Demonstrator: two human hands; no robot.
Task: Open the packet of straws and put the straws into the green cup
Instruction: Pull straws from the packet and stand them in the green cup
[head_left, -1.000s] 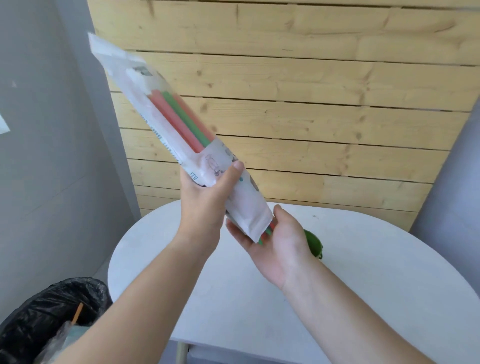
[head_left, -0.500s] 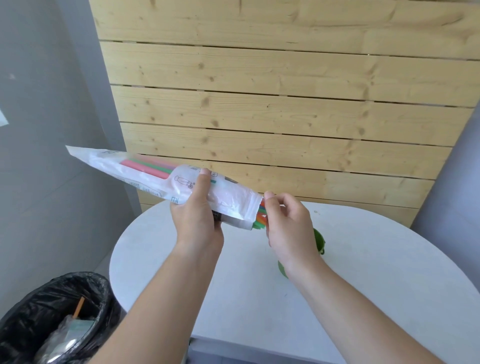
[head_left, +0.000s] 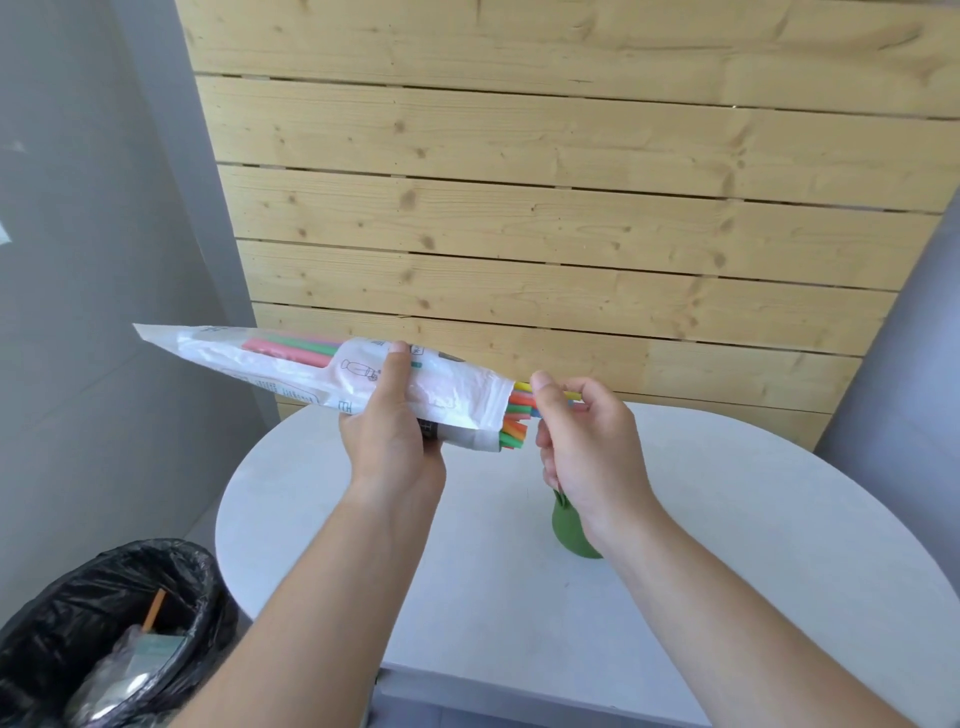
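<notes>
My left hand grips a long white plastic straw packet around its middle, holding it nearly level above the table with its open end to the right. Several coloured straws stick out of that open end. My right hand pinches the tips of some of these straws between thumb and fingers. The green cup stands on the table right below my right wrist, which hides most of it.
A round white table lies under my hands. A bin lined with a black bag holding rubbish stands on the floor at the lower left. A pale wooden plank wall rises behind the table.
The packet has swung down from steeply tilted to nearly level. My right hand has moved from beneath its lower end to pinching the straw tips, and more of the straws now stick out.
</notes>
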